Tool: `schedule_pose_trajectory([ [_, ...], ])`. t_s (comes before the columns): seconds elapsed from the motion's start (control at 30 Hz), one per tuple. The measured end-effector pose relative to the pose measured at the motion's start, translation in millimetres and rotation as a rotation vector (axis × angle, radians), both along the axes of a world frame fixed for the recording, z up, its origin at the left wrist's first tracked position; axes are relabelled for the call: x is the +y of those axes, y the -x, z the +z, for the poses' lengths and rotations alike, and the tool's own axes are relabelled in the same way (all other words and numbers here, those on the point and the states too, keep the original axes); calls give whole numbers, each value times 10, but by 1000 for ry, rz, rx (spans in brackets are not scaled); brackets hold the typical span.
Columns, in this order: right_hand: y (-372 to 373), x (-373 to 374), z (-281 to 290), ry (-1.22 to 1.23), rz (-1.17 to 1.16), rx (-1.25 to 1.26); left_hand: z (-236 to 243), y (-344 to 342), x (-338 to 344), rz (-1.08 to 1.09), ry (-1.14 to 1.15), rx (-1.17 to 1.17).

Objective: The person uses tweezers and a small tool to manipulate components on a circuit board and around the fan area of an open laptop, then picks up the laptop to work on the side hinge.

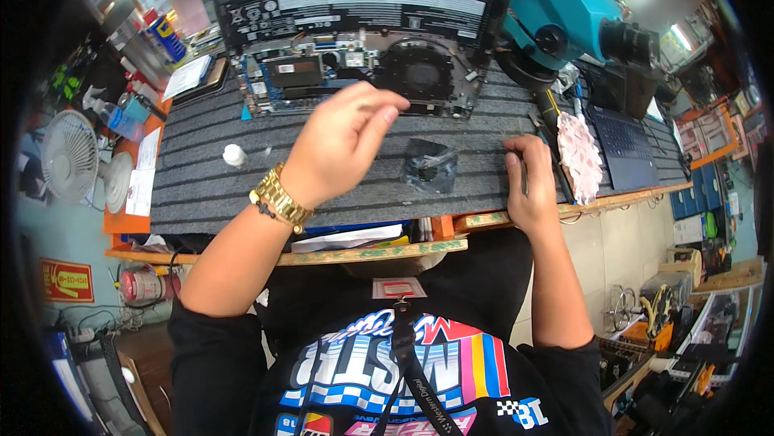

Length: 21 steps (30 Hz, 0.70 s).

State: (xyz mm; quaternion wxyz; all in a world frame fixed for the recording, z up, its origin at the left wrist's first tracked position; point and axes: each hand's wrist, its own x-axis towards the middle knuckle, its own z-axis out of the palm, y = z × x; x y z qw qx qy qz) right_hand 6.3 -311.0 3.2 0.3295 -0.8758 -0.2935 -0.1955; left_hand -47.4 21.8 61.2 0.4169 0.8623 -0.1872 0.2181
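Opened laptop (363, 39): stood on the striped mat (197, 198), just ahead of the left grip, its inner parts laid bare.
Cooling fan (423, 71): seated in the laptop, ahead and to the right of the left grip.
Labelled black panel (379, 12): carried along the laptop's far part, beyond the fan from the left grip.
Left grip (343, 141): held at the laptop's near edge, fingers bent, thumb brought close to the forefinger; whether anything is pinched or touched cannot be told.
Gold watch (282, 198): worn on the wrist behind the left grip.
Clear bag (429, 168): laid between the two grips, a dark item enclosed.
White bottle (234, 155): placed left of the left grip, well apart.
Right grip (530, 182): rested near the mat's front edge, fingers loosely curled, thumb parted from them.
Pink patterned bundle (579, 158): laid just right of the right grip.
Second laptop (625, 146): set farther right, beyond that bundle.
Teal microscope (560, 12): stood well ahead of the right grip.
Desk (621, 200): its wooden edge extended rightward from the right grip.
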Motion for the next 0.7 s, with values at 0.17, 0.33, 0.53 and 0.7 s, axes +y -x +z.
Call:
schedule_pose_trajectory([
  [0.17,147,5,37,-1,-34,36,-25,520,57,21,-133,0],
  [0.33,148,-158,-151,-301,-55,109,-14,1085,348,162,-156,19],
  [0.53,401,61,-93,-124,20,174,-228,1441,610,359,-222,51],
  [0.7,396,341,7,-76,84,232,-391,1373,589,384,-360,21],
])
